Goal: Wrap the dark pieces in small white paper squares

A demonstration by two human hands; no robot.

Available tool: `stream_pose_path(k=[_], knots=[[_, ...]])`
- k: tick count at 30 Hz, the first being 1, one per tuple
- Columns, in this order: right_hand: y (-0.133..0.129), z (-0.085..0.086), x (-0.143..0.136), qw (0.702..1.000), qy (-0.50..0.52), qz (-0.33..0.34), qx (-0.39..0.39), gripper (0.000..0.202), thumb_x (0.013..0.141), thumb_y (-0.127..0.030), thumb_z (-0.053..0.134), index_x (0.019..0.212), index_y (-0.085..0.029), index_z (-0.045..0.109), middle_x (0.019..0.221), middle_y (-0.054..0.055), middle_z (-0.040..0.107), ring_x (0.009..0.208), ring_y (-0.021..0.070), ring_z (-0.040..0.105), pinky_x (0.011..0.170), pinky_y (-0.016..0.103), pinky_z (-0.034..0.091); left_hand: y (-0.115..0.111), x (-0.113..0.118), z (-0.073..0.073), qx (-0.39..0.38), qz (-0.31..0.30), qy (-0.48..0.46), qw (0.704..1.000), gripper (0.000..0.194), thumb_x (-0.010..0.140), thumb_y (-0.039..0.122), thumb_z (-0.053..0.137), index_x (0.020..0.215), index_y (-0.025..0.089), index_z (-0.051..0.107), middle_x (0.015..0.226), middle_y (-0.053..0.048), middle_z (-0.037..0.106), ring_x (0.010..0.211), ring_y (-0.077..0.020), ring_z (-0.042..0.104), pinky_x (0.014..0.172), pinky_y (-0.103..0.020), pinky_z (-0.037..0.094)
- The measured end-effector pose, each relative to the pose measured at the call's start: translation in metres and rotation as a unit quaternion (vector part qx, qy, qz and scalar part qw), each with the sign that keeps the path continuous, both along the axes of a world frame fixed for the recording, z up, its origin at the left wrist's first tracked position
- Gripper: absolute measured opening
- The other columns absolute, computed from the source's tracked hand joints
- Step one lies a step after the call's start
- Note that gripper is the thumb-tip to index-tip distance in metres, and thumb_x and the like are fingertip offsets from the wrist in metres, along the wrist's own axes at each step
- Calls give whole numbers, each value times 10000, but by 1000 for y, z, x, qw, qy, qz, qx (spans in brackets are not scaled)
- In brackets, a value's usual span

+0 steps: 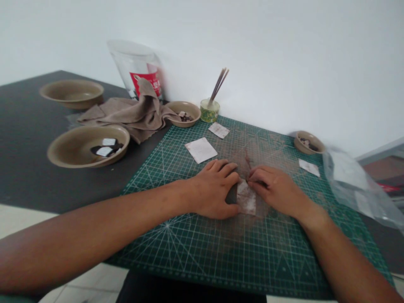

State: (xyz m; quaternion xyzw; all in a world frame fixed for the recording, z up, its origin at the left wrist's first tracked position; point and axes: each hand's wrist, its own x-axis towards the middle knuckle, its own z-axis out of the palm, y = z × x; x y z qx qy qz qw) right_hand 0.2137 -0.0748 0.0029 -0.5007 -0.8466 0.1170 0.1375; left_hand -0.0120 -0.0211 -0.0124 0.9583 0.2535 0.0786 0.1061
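On the green cutting mat (268,248) lies a small whitish square, smeared brown, perhaps sandpaper (246,200). My left hand (214,189) rests on the mat with fingers spread, its thumb and forefinger touching the left edge of that square. From the other side my right hand (277,189) reaches in, fingertips pinched together at the square's top edge. A thin, blurred brown piece shows just above those fingertips; what the pinch holds is too small to make out. Brown dust covers the mat around both hands.
Beyond my left hand lie white squares (201,150). Bowls (88,147) with dark pieces, a brown cloth (126,111), a clear container (134,63) and a green cup of sticks (210,111) stand behind. At right are another bowl (307,143) and a plastic bag (356,185).
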Motion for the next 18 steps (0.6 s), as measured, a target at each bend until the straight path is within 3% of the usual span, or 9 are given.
stream_pose_path(k=[5,10,15,18], knots=[[-6,1,0,996,-16,81,-43,98,945,-161,570,926,-220,645,1024,19,693,958,185,629,869,351,448,0,0,0,-3,-9,-1,1000,699,826,674,531,1305,166,518,1509,-155,388,1407,-372,305,1157,-513,226],[-4,1,5,1000,-20,9,-4,100,957,-175,550,926,-204,641,1020,43,686,939,197,625,855,363,459,0,0,1,-3,-1,4,1000,698,821,659,553,1328,182,507,1523,-147,373,1421,-370,284,1160,-518,217],[-9,1,2,997,2,61,-49,84,941,-185,590,883,-217,643,946,18,678,888,177,619,810,335,457,-1,0,3,-9,-8,4,1000,706,840,696,502,1306,165,521,1522,-160,370,1416,-371,293,1160,-519,216],[-6,-1,-3,999,19,27,-21,60,947,-211,588,906,-207,632,979,36,675,913,191,609,823,350,455,-1,0,2,-4,-5,2,1000,693,835,681,524,1308,175,514,1516,-149,380,1418,-363,291,1162,-511,211]])
